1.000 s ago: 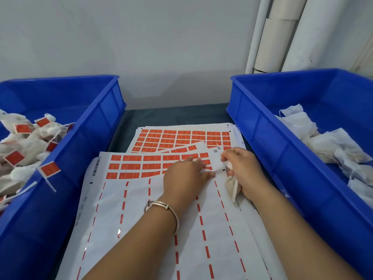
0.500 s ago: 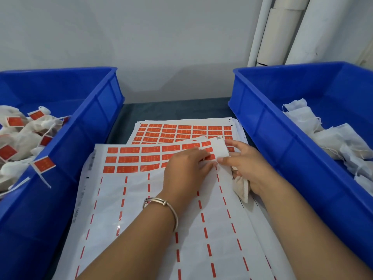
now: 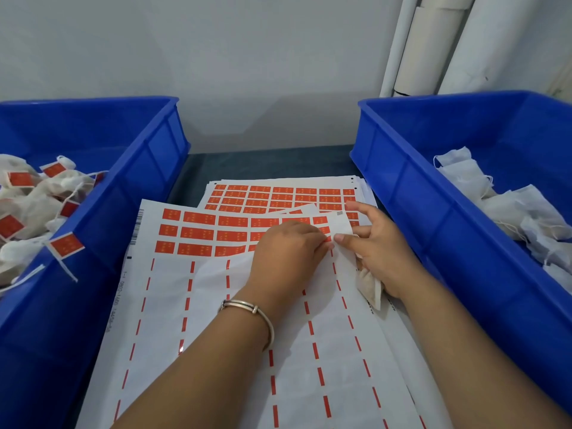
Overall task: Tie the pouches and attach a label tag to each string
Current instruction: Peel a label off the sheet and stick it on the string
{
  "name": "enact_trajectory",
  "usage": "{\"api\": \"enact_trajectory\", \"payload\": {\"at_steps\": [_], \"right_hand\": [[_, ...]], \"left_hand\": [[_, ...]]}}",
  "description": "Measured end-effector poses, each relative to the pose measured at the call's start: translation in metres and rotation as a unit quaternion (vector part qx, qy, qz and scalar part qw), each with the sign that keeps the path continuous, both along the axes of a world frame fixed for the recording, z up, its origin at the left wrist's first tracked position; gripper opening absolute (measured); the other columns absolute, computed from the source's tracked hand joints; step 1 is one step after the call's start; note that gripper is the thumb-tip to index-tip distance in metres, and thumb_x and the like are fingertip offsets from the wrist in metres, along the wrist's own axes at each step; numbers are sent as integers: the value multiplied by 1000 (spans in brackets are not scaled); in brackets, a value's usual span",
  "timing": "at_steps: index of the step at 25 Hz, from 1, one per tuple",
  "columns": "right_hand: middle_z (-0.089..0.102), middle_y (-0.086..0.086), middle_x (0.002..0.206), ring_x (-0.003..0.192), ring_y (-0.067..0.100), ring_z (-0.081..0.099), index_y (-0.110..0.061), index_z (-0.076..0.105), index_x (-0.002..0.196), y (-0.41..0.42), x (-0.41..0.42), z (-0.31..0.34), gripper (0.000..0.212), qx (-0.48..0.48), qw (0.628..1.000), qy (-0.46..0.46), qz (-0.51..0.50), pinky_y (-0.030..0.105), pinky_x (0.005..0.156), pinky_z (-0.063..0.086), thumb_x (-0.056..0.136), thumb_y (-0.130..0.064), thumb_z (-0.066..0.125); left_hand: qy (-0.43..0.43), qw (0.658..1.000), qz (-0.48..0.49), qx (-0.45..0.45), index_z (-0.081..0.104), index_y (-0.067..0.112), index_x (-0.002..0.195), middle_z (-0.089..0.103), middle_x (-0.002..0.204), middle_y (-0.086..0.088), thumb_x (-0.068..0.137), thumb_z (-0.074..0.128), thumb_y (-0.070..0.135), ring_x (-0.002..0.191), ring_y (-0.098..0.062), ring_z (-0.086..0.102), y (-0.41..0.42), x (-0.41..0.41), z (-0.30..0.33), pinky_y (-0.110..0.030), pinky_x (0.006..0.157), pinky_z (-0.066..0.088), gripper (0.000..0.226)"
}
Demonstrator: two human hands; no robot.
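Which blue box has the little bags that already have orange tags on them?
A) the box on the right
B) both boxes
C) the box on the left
C: the bags in the left box carry orange tags, while the bags in the right box are plain white.

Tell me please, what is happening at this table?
A person is peeling an orange label off the top sticker sheet. The left hand works at the label row while the right hand bends the sheet's corner and holds a pouch. Tagged pouches fill the left bin; untagged ones wait in the right bin.
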State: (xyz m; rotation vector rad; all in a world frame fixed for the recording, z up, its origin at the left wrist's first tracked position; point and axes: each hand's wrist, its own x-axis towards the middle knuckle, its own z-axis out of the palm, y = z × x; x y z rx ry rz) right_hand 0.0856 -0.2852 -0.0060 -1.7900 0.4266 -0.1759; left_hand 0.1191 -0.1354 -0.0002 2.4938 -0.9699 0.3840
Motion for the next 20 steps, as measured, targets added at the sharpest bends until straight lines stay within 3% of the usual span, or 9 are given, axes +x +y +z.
{"api": "enact_trajectory", "payload": {"at_steps": [4, 10, 14, 20], "right_hand": [[63, -4, 126, 110, 18, 63, -45, 42, 120, 0, 1, -3, 53, 2, 1000, -3, -12, 39, 85, 56, 82, -23, 72], [62, -6, 126, 106, 17, 63, -47, 44, 113, -2, 3, -5, 48, 2, 1000, 3, -17, 29, 73, 58, 81, -25, 72], [62, -5, 128, 107, 17, 63, -39, 47, 125, -3, 4, -6, 56, 15, 999, 1, -35, 38, 82, 57, 79, -25, 75], [64, -6, 124, 105, 17, 65, -47, 47, 113, -7, 3, -5, 49, 29, 999, 17, -4, 42, 84, 57, 79, -24, 74]], "left_hand": [[-5, 1000, -3, -8, 72, 15, 106, 70, 107, -2, 92, 55, 29, 98, -18, 62, -2, -1, 0, -28, 88, 45, 26], [-23, 1000, 9, -12, 73, 14, 103, 71, 102, -2, 91, 57, 29, 94, -19, 63, -3, 1, -2, -28, 83, 45, 24], [30, 998, 36, -41, 66, 21, 116, 67, 114, 5, 89, 59, 37, 102, -13, 57, -3, 3, -7, -19, 84, 34, 33], [22, 998, 15, -56, 72, 17, 105, 71, 103, 0, 88, 62, 28, 92, -15, 61, -3, 2, -6, -17, 80, 36, 23]]}}
